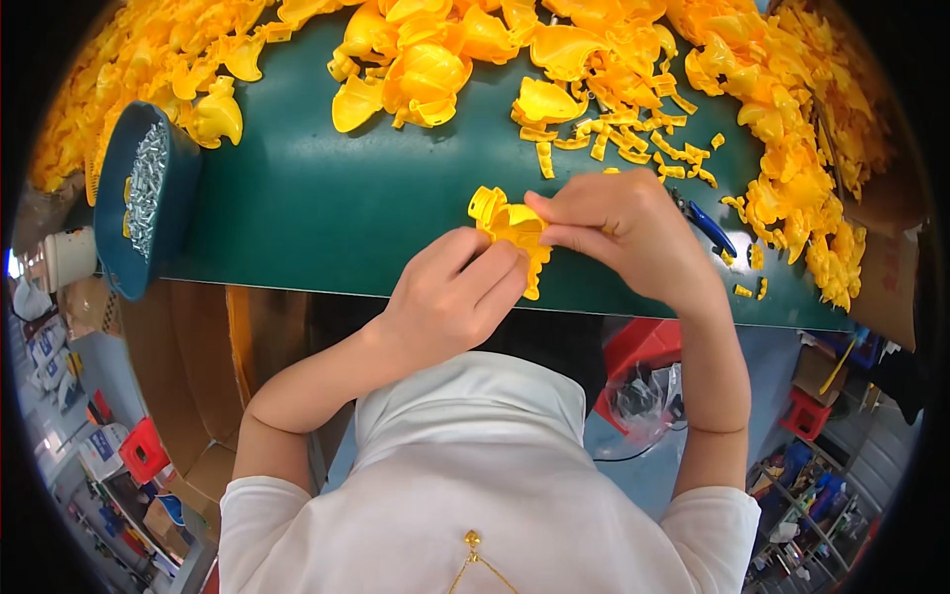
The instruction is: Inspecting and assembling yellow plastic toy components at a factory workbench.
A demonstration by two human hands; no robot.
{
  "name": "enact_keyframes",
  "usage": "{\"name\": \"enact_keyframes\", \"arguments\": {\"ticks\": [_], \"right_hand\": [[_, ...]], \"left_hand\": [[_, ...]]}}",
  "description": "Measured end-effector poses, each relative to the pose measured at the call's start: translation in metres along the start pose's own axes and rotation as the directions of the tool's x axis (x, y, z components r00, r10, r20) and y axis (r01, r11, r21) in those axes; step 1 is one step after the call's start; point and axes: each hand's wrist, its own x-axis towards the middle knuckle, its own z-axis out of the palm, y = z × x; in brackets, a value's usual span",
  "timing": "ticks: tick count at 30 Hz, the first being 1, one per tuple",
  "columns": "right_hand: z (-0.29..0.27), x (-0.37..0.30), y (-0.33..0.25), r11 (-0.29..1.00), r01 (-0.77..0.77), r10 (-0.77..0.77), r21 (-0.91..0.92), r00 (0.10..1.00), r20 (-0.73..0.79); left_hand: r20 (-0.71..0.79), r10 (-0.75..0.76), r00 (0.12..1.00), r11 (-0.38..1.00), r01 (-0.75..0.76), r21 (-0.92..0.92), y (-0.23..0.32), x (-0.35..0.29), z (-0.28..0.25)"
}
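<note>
Just over the near edge of the green table (297, 218), both my hands are closed on one yellow plastic part (515, 224), hollow and curved with a scalloped lower edge. My left hand (457, 289) grips its lower left side, fingers curled over it. The thumb and forefinger of my right hand (618, 230) pinch its upper right rim. My fingers hide some of the part. To the right of my right hand lie blue-handled pliers (711, 228), partly behind my wrist.
Heaps of yellow plastic pieces (426, 74) line the far and right sides. Small yellow scraps (633, 139) lie beyond my right hand. A dark blue tub (178, 188) of metal screws (148, 188) stands at the left edge. Below it is an open cardboard box (183, 366).
</note>
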Motion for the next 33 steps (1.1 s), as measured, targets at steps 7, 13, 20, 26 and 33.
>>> {"name": "enact_keyframes", "arguments": {"ticks": [7, 13, 20, 26, 33], "right_hand": [[-0.001, 0.001, -0.008, 1.0, 0.004, -0.005, -0.025, 1.0, -0.005], [0.003, 0.005, -0.006, 0.999, 0.007, -0.005, 0.039, 0.999, -0.054], [0.006, 0.005, -0.011, 0.998, -0.06, 0.06, -0.006, 0.997, -0.054], [0.0, 0.009, 0.003, 0.982, -0.082, 0.079, 0.168, 0.997, 0.022], [0.009, -0.001, -0.002, 0.995, -0.014, 0.019, 0.095, 0.999, -0.049]], "left_hand": [[-0.02, 0.028, 0.999, 0.997, -0.027, 0.075, 0.002, -0.006, 0.001], [0.01, 0.025, 1.0, 0.998, -0.025, 0.065, 0.004, -0.001, 0.001], [-0.016, 0.015, 1.0, 0.998, -0.014, 0.065, 0.003, -0.002, 0.002], [-0.009, 0.076, 0.997, 0.994, -0.075, 0.077, 0.001, -0.005, 0.001], [-0.033, 0.053, 0.998, 0.998, -0.052, 0.038, -0.001, -0.007, 0.002]]}}
